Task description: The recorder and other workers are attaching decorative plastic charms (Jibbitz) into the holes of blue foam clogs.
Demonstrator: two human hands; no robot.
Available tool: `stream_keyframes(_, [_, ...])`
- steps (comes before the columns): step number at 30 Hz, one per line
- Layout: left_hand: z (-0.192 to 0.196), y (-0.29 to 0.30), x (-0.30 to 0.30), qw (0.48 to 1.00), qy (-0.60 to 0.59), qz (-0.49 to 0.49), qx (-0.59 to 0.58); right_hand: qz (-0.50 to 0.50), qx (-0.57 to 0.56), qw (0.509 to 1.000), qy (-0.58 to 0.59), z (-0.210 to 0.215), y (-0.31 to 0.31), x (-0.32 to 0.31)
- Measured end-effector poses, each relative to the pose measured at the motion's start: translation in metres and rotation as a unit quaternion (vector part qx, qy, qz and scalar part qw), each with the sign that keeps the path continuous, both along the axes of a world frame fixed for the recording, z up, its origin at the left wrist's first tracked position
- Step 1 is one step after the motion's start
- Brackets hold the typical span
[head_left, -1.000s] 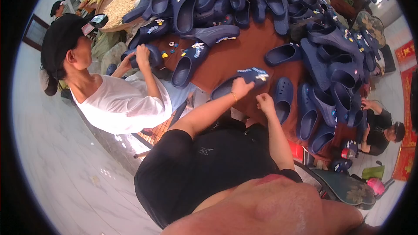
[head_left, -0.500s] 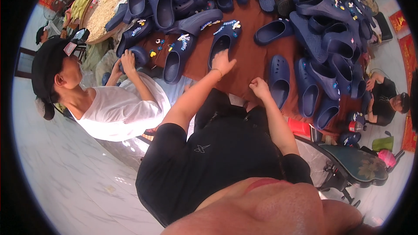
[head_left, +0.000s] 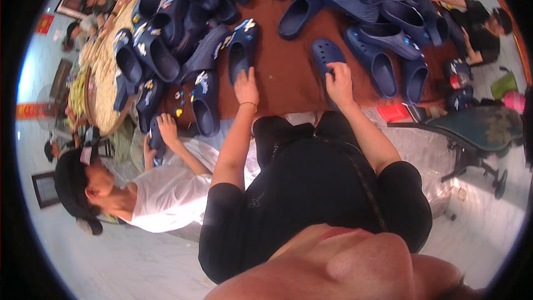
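Observation:
My left hand (head_left: pixel 246 88) is at the heel of a navy clog (head_left: pixel 237 56) with colourful charms on its toe, fingers closed over the heel edge. To the right, my right hand (head_left: pixel 340 84) grips a plain navy clog (head_left: pixel 326 51) that has holes and no charms, covering much of its foot opening. Both clogs lie toe-away on the brown cloth (head_left: pixel 283 72). Left of my left hand stands another charmed clog (head_left: pixel 205 108), with a few loose charms (head_left: pixel 179 112) beside it.
Heaps of navy clogs line the table's left (head_left: pixel 158 58) and right (head_left: pixel 383 39). At my left, a person in a white shirt (head_left: pixel 166 194) handles a clog (head_left: pixel 157 139). Another person in black (head_left: pixel 483 36) is at the far right. A chair (head_left: pixel 469 125) stands near a red container (head_left: pixel 393 113).
My right hand has moved from the table's near edge onto the plain clog. My left hand stays at the charmed clog, now at its heel. The whole view has shifted.

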State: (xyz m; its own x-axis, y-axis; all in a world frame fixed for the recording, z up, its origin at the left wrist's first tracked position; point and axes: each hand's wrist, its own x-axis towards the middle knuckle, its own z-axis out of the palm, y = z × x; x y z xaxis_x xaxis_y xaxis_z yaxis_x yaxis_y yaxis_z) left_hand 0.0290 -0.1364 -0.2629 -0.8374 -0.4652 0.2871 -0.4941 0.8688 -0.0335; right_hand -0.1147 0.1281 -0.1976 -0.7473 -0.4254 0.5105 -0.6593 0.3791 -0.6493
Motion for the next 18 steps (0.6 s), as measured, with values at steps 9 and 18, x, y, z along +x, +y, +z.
stream_keyframes(9, [0.034,0.084,-0.03,0.946,0.128,-0.128,0.269,-0.105,0.059,0.948,-0.296,-0.052,0.024,-0.025])
stream_keyframes(18, [0.028,0.108,-0.028,0.922,0.068,-0.066,0.375,-0.422,0.112,0.898,-0.056,-0.017,0.06,-0.061])
